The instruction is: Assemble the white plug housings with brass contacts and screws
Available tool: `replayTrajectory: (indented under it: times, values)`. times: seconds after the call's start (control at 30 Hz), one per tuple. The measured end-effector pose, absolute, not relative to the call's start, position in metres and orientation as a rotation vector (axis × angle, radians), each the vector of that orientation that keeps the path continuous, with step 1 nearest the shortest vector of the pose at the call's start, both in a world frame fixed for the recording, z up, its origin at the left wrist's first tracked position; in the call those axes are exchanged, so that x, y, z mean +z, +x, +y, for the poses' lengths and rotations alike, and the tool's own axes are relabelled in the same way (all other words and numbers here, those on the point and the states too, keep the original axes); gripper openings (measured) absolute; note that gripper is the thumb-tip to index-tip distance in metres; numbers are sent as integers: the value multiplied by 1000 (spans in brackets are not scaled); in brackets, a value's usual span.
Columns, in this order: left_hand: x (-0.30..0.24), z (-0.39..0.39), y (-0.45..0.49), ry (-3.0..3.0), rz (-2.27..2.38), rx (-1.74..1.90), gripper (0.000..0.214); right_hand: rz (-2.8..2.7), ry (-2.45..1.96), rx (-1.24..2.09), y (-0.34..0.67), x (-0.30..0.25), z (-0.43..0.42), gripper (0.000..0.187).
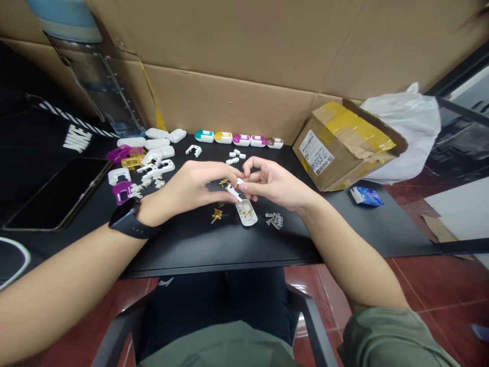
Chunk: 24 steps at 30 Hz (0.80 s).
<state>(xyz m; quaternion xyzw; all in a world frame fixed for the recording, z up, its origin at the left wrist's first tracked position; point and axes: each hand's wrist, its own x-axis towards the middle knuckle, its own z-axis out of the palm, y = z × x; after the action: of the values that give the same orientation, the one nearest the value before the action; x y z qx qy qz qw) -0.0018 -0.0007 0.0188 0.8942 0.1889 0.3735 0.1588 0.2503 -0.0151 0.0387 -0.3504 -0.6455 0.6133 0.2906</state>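
My left hand (pixel 208 182) pinches a white plastic frame piece (pixel 232 192) between thumb and fingers, just above the table. Close against it, my right hand (pixel 263 179) has its fingertips closed on a small white plastic part (pixel 240 181) at the frame's upper end. Directly below lies an open white oval casing (pixel 246 214) with small brass-coloured bits inside. Gold metal pieces (pixel 217 215) are scattered left of the casing, and a little pile of clear plastic parts (pixel 275 220) is on its right. Beyond my fingers sit several small white blocks (pixel 235 157).
White, purple and yellow shells (pixel 132 160) cluster at left beside a large phone (pixel 57 196). Several coloured finished-looking units (pixel 241 139) line the back near cardboard. A water bottle (pixel 95 76) stands back left; a taped carton (pixel 340 148) and blue packet (pixel 365 197) are right.
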Motion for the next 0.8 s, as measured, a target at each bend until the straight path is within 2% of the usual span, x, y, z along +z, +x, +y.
replayTrajectory:
  times: [0.13,0.2,0.3,0.4,0.47,0.6,0.73,0.8]
  values:
    - [15,4,-4,2647,596,1022,25,-1850,-974,1511,252,38,-14,43]
    - [15,10,-8,2710,705,990,26,-2033,-1060,1203,252,39,-16,43]
    - [16,21,-15,2732,894,1015,31,-2360,-1289,560,248,40,-25,54]
    - [18,26,-21,2612,1076,1120,32,-2681,-1516,253,237,40,-37,75]
    - [20,26,-22,2519,1137,1215,34,-2820,-1553,113,232,41,-44,75]
    - [20,24,-22,2449,1124,1260,36,-2896,-1445,115,232,43,-45,61]
    - [19,25,-22,2440,1078,1120,33,-2843,-1436,248,245,45,-35,75]
    - [17,26,-21,2415,1040,1042,32,-2837,-1444,358,253,45,-30,74]
